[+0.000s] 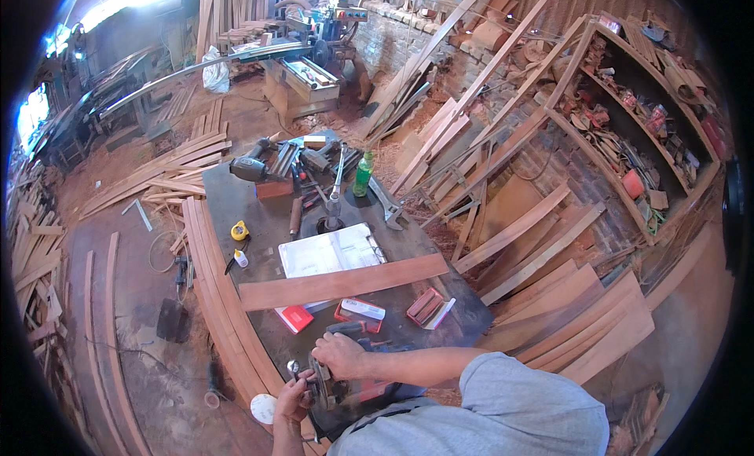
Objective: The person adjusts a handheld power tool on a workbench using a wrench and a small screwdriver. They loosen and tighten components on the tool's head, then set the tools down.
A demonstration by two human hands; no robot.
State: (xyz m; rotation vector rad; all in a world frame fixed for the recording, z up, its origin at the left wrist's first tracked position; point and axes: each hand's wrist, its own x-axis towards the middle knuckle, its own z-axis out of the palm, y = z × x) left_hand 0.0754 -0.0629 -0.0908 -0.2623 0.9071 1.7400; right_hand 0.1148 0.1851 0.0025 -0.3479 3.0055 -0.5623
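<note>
At the near edge of the dark workbench point(463, 318), my right hand point(339, 354) is closed over a dark hand-held tool point(320, 384) with a rounded plate-like end. My left hand point(292, 399) is close beside that end, its fingers pinched around a small piece with a shiny round metal tip point(294, 367); its kind is unclear. A white disc point(264, 409) shows beside my left hand. Beyond my hands lie a red box point(296, 318), a red-and-white box point(360, 314) and an open red case point(428, 307). A reddish wooden board point(345, 282) crosses the bench.
Papers point(330, 252), a green bottle point(364, 175), an adjustable wrench point(387, 207), a yellow tape measure point(239, 230) and a power tool point(250, 168) are on the bench. Long boards point(224, 307) run along its left side. Planks point(565, 314) and a shelf point(628, 114) stand right.
</note>
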